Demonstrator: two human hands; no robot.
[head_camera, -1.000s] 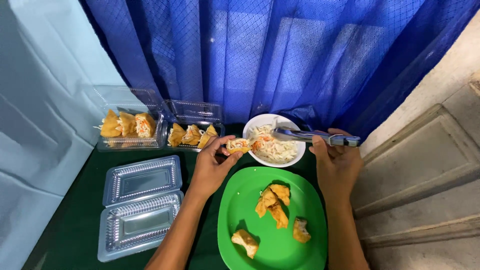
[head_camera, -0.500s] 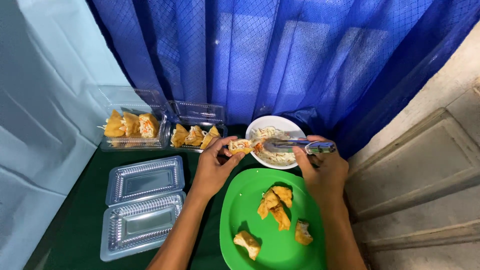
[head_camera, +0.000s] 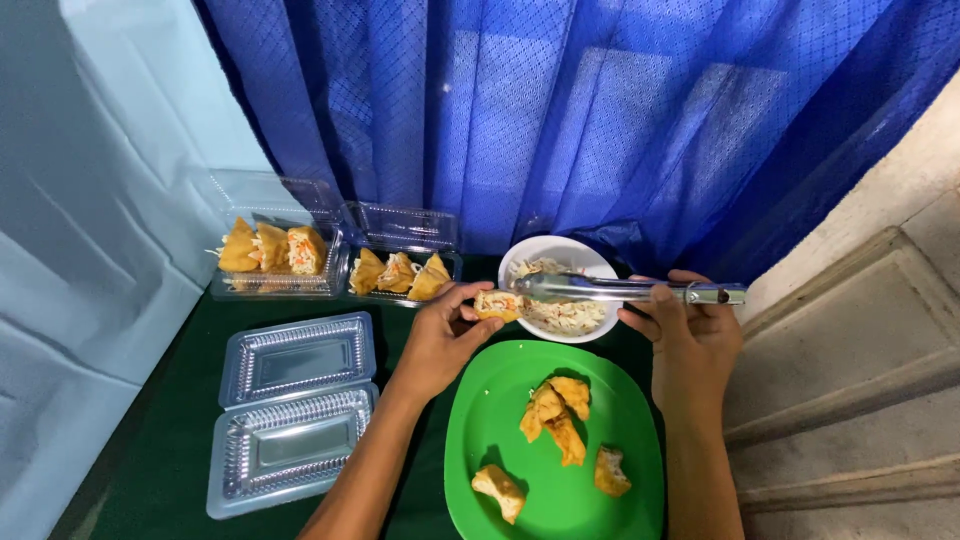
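- Centrally: left hand (head_camera: 440, 335) pinching a stuffed fried tofu piece (head_camera: 497, 303) between thumb and fingertips, held just at the near-left rim of the white bowl (head_camera: 600, 262).
- Tofu piece cut side up, pale shredded filling with orange bits showing.
- Right hand (head_camera: 690, 335) closed around the handle end of metal tongs (head_camera: 625, 290), gripped firmly; tongs lying roughly level, pointing left over the bowl.
- Tong tips narrow, over the shredded vegetable filling (head_camera: 560, 315) inside the bowl, close to the held tofu; contact with the filling cannot be told.
- Bowl on the dark green table (head_camera: 180, 440), far of the green plate (head_camera: 480, 440), touching or just beside its far rim.
- Green plate near centre, between both forearms; carrying a cluster of fried tofu pieces (head_camera: 555, 415) in the middle, plus two single pieces near the near edge.
- Empty clear plastic clamshell container (head_camera: 290, 415) lying open at near left, both halves flat.
- Two open clear containers at far left, side by side against the blue curtain (head_camera: 560, 120): left filled container (head_camera: 275, 255) with three stuffed pieces, right filled container (head_camera: 400, 270) with three stuffed pieces.
- Pale blue sheet (head_camera: 90, 250) at far left; concrete steps (head_camera: 860, 380) at right.
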